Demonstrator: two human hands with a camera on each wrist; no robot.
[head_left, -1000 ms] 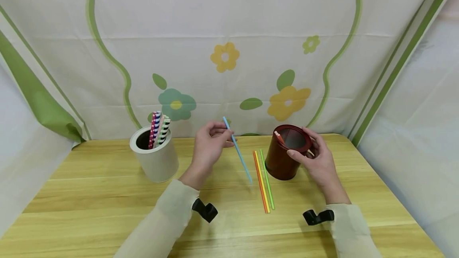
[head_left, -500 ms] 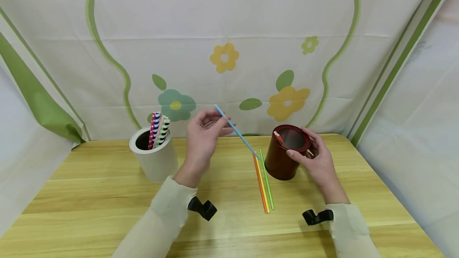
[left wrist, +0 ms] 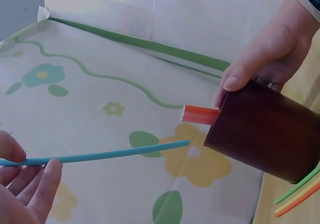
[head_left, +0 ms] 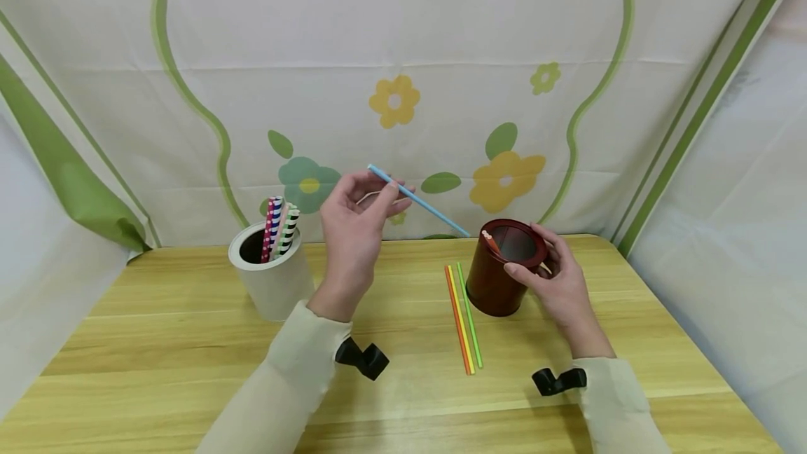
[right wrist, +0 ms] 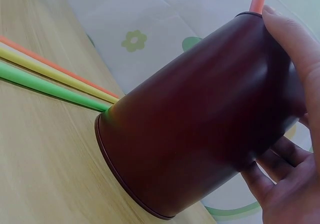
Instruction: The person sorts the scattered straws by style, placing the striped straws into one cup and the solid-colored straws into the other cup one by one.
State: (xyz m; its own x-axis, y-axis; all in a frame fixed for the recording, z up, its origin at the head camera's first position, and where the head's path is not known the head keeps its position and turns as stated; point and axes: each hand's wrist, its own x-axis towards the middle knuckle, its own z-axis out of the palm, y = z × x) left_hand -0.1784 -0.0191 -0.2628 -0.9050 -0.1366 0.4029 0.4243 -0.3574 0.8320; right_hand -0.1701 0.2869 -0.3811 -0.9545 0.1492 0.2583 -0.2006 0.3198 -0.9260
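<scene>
My left hand [head_left: 359,223] pinches a blue straw [head_left: 422,204] near its upper end, held above the table. The straw slants down to the right, its lower tip close to the rim of a dark red cylindrical holder [head_left: 498,286]. Fingers and thumb of my right hand [head_left: 561,279] grip that holder around its upper right side. A few orange-red straws [left wrist: 201,115] stick out over its rim. On the table left of the holder lie an orange straw [head_left: 458,321], a yellow straw [head_left: 463,328] and a green straw [head_left: 470,321], side by side.
A white cylindrical holder [head_left: 277,293] with several patterned straws [head_left: 277,230] stands on the left of the wooden table [head_left: 189,384]. Behind the table hangs a white curtain [head_left: 441,33] with flower prints. A black wrist camera [head_left: 363,358] sits on my left sleeve.
My left hand has risen and moved slightly left, tilting the blue straw flatter. Its lower tip has swung up from over the table to beside the dark red holder's rim. The right hand stays put.
</scene>
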